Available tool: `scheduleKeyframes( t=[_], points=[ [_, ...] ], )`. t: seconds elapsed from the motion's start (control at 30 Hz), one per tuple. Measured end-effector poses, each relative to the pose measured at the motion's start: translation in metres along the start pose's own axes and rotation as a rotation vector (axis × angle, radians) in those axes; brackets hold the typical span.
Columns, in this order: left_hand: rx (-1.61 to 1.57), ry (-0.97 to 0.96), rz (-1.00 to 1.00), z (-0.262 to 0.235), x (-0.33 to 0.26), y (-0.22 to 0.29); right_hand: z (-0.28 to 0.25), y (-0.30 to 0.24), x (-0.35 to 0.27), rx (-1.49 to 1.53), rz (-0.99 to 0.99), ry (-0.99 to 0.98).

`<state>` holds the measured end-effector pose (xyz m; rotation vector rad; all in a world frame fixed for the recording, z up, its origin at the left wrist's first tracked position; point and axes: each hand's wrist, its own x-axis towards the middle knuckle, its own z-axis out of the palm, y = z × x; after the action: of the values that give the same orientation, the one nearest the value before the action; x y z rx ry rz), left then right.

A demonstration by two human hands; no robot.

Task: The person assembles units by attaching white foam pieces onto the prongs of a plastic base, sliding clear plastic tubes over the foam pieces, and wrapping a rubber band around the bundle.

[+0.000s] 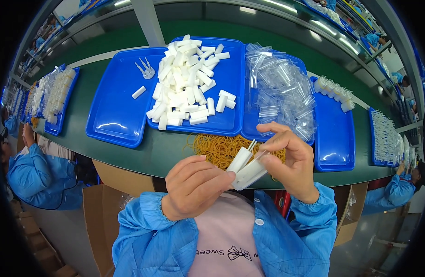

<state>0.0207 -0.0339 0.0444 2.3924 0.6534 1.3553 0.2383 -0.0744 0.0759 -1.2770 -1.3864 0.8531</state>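
Note:
In front of my chest, my left hand (194,182) has its fingers and thumb closed on a white plastic part. A white block (240,159) belongs to the held pieces, with two thin prongs (252,145) sticking up beside it. My right hand (288,159) pinches a clear plastic cover (255,171) between thumb and fingers, its index finger raised. The cover lies alongside the white part, and both hands meet at these pieces. How far the cover encloses the part I cannot tell. Just beyond them lies a heap of yellow-brown rubber bands (212,147), partly hidden by my hands.
Blue trays hold a pile of white blocks (187,78) in the middle and clear plastic covers (279,87) to the right. The left tray (115,115) carries a pronged white part (145,68) and one block. White assemblies (335,92) line the right tray (333,147). Co-workers sit at both sides.

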Motion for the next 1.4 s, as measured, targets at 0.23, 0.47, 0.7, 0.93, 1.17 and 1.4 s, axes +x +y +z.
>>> scheduleKeyframes(
  t=[0.23,0.47,0.7,0.93,1.17,1.4],
  points=[
    [0.006,-0.005,0.048,-0.002,0.0,0.002,0.006,0.002,-0.008,-0.044,-0.082,-0.032],
    [-0.047,0.023,0.046,0.004,-0.001,-0.004,0.011,0.003,-0.01,0.012,-0.034,0.051],
    [-0.119,-0.022,-0.048,0.012,0.003,-0.006,0.002,0.007,-0.009,0.015,-0.019,-0.009],
    [-0.28,-0.047,-0.155,0.019,0.0,-0.013,0.003,0.009,-0.007,0.251,0.16,0.041],
    [-0.461,-0.112,-0.271,0.016,0.002,-0.014,0.005,0.012,-0.009,0.254,0.136,0.059],
    [-0.444,-0.024,-0.252,0.021,-0.002,-0.017,0.011,0.014,-0.012,0.19,0.075,0.079]
  ],
)
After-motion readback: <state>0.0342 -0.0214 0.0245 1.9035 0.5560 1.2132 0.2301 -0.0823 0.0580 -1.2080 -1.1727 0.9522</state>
